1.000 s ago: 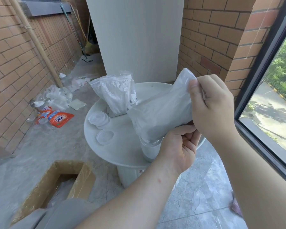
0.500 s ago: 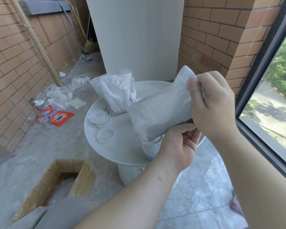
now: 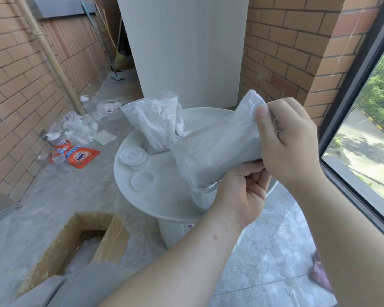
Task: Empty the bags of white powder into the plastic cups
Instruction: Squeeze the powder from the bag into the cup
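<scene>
Bag (image 3: 217, 149) tilted over cup (image 3: 201, 197) — right hand (image 3: 288, 138) pinches its top, left hand (image 3: 242, 191) grips below.

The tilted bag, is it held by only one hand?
No, the right hand pinches the tilted bag at its raised end and the left hand grips its lower part.

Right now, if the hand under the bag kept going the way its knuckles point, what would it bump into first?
Probably the bag of white powder it already grips: the left hand points up and left into the bag's lower edge. Just beyond sits the plastic cup under the bag's mouth, though depth is hard to judge.
</scene>
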A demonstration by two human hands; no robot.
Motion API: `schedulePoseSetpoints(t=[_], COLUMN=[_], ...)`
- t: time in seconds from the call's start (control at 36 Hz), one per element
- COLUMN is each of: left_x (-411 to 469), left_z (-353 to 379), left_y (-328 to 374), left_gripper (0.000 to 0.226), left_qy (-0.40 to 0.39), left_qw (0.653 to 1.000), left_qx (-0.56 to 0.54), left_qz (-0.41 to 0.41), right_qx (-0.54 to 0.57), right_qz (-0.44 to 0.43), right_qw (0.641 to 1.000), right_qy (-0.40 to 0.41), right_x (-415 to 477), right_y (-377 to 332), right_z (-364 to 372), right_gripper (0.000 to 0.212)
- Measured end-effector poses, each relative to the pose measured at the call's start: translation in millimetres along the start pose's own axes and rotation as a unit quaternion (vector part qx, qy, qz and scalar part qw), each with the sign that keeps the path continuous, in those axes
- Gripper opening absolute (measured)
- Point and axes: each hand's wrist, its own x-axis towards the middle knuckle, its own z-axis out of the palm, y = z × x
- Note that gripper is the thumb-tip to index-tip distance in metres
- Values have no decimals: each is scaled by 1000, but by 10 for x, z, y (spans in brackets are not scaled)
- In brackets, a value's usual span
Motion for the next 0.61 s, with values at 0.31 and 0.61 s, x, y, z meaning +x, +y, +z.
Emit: schedulePoseSetpoints(t=[0.31, 0.61], left_x=[22, 23], left_z=[21, 17], left_y=[-4, -12], left_gripper=[33, 37], left_qy=[-3, -10], left_qw=[1000, 1000], left_qx=[-25, -8], left_qz=[-8, -12], right_qx=[21, 3], right_qz=[8, -43], right_qw=[1000, 998], right_qy=[17, 37], right_x=[-69, -63], right_y=[123, 132], right_z=[-110, -58], right_gripper=[18, 20])
